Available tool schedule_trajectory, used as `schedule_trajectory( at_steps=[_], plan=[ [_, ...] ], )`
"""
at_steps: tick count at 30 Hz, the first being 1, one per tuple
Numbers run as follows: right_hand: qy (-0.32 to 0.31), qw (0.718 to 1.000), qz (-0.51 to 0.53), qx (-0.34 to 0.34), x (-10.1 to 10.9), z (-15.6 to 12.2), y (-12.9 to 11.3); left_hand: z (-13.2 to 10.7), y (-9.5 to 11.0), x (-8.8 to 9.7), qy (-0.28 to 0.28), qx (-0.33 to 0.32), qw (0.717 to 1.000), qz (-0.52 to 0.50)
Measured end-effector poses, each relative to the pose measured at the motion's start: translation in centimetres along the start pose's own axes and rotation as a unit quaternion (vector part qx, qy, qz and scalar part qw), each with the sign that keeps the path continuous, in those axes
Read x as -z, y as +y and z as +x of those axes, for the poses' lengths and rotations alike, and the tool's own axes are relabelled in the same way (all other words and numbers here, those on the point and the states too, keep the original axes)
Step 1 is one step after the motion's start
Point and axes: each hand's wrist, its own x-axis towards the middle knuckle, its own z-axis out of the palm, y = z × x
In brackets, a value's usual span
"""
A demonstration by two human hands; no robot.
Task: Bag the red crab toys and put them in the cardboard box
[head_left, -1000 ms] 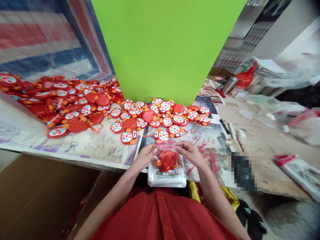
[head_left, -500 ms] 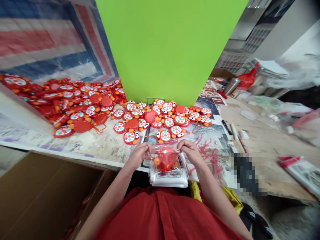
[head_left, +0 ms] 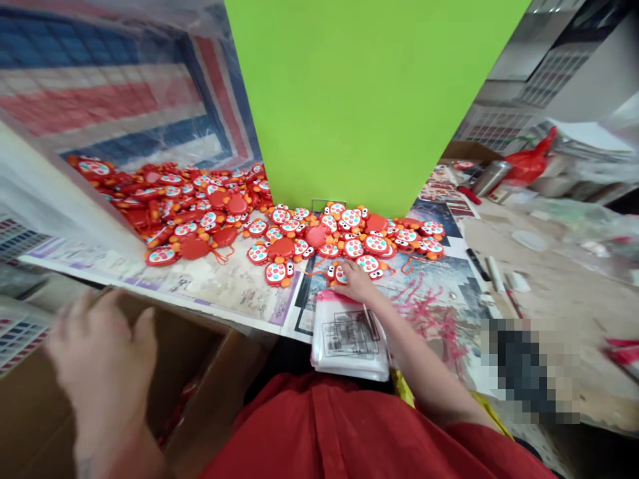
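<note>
left hand point(head_left: 106, 356) wide | right hand point(head_left: 358, 284) at red toy point(head_left: 340, 274), can't tell grip | eyes leftward, long axis sideways

Head view: one head-worn camera, above table point(head_left: 214, 287), facing forward and steeply down. Wide field, edges stretched. Wearer's shirt point(head_left: 319, 426) close, 6 o'clock; board point(head_left: 369, 100), 12 o'clock, runs out of frame; bags point(head_left: 564, 216) farther off, 3 o'clock. Left hand point(head_left: 104, 359), 8 o'clock, nearer lens than right hand point(head_left: 357, 283), near centre.
</note>
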Motion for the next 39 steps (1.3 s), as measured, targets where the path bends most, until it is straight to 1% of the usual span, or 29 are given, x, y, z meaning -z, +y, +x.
schedule_trajectory(
  at_steps=[1,2,3,4,5,7,8,9,10,12,13,15,16,17,18,19,20,21,24,25,28,29,30,32,33,35,36,38,39],
  plan=[
    [-0.011,1.000,-0.013,-0.025,-0.4,0.4,-0.4,-0.3,1.4,-1.0,-0.015,-0.026,0.999,-0.026],
    [-0.017,0.998,-0.026,-0.046,-0.7,0.7,-0.8,-0.6,3.4,-2.5,-0.049,-0.058,0.995,-0.061],
    [-0.019,0.997,-0.038,-0.062,-1.0,1.0,-1.2,-1.2,5.6,-4.2,-0.122,-0.096,0.982,-0.104],
    [-0.018,0.996,-0.048,-0.071,-1.1,1.3,-1.5,-1.8,8.1,-6.0,-0.194,-0.152,0.958,-0.148],
    [-0.016,0.995,-0.057,-0.076,-1.1,1.6,-1.9,-2.7,10.6,-7.9,-0.257,-0.215,0.924,-0.186],
    [-0.018,0.994,-0.070,-0.087,-1.1,2.0,-2.4,-4.6,15.4,-11.3,-0.341,-0.304,0.859,-0.230],
    [-0.025,0.992,-0.074,-0.095,-1.1,2.2,-2.7,-5.6,17.3,-12.8,-0.367,-0.331,0.838,-0.229],
    [-0.033,0.991,-0.075,-0.105,-1.2,2.4,-2.9,-6.7,18.9,-14.1,-0.380,-0.335,0.836,-0.209],
    [-0.040,0.990,-0.067,-0.117,-1.2,2.5,-3.1,-7.6,20.2,-15.2,-0.378,-0.323,0.849,-0.180],
    [-0.041,0.990,-0.024,-0.135,-1.3,2.9,-3.2,-9.3,21.6,-16.7,-0.354,-0.296,0.878,-0.127],
    [-0.035,0.989,0.002,-0.141,-1.3,3.1,-3.1,-9.9,22.0,-17.3,-0.338,-0.285,0.890,-0.109],
    [-0.013,0.988,0.056,-0.143,-1.0,3.7,-2.5,-10.7,22.1,-18.0,-0.313,-0.274,0.905,-0.091],
    [0.004,0.983,0.112,-0.143,-0.7,3.9,-2.0,-10.9,22.1,-18.2,-0.306,-0.272,0.908,-0.087],
    [0.022,0.973,0.181,-0.144,-0.2,4.1,-1.4,-10.9,22.1,-18.2,-0.304,-0.271,0.909,-0.085],
    [0.040,0.954,0.260,-0.146,0.3,4.3,-0.8,-10.9,22.1,-18.3,-0.305,-0.271,0.909,-0.085],
    [0.057,0.928,0.337,-0.149,1.0,4.3,-0.1,-10.8,22.1,-18.2,-0.308,-0.273,0.908,-0.084],
    [0.071,0.901,0.400,-0.152,1.7,4.2,0.7,-10.6,22.1,-18.2,-0.311,-0.276,0.906,-0.085],
    [0.080,0.881,0.441,-0.154,2.3,3.9,1.3,-10.5,22.2,-18.2,-0.313,-0.279,0.904,-0.084],
    [0.100,0.848,0.497,-0.155,4.0,1.6,2.8,-10.2,22.1,-18.5,-0.315,-0.288,0.900,-0.087],
    [0.107,0.832,0.523,-0.154,4.4,0.6,3.2,-10.2,21.9,-18.7,-0.312,-0.298,0.897,-0.095],
    [0.104,0.768,0.614,-0.150,4.9,-2.6,3.9,-10.3,21.1,-19.1,-0.297,-0.338,0.883,-0.137],
    [0.104,0.750,0.636,-0.150,5.0,-3.5,4.1,-10.2,20.9,-19.2,-0.292,-0.345,0.879,-0.151],
    [0.109,0.738,0.649,-0.151,5.0,-4.3,4.2,-10.2,20.7,-19.2,-0.287,-0.347,0.878,-0.161],
    [0.142,0.726,0.655,-0.153,5.2,-5.2,4.5,-10.0,20.5,-18.9,-0.277,-0.349,0.878,-0.174],
    [0.168,0.715,0.661,-0.154,5.3,-5.5,4.6,-9.8,20.6,-18.7,-0.273,-0.353,0.877,-0.178],
    [0.215,0.680,0.684,-0.155,5.4,-5.9,4.7,-9.6,21.0,-18.2,-0.265,-0.367,0.872,-0.185],
    [0.228,0.661,0.697,-0.159,5.5,-6.1,4.6,-9.5,21.2,-18.0,-0.266,-0.374,0.869,-0.187],
    [0.223,0.634,0.720,-0.170,5.7,-6.5,4.3,-9.5,21.7,-17.9,-0.279,-0.387,0.859,-0.187],
    [0.209,0.631,0.726,-0.175,5.7,-6.7,4.1,-9.7,21.8,-17.9,-0.290,-0.390,0.854,-0.185]
  ],
)
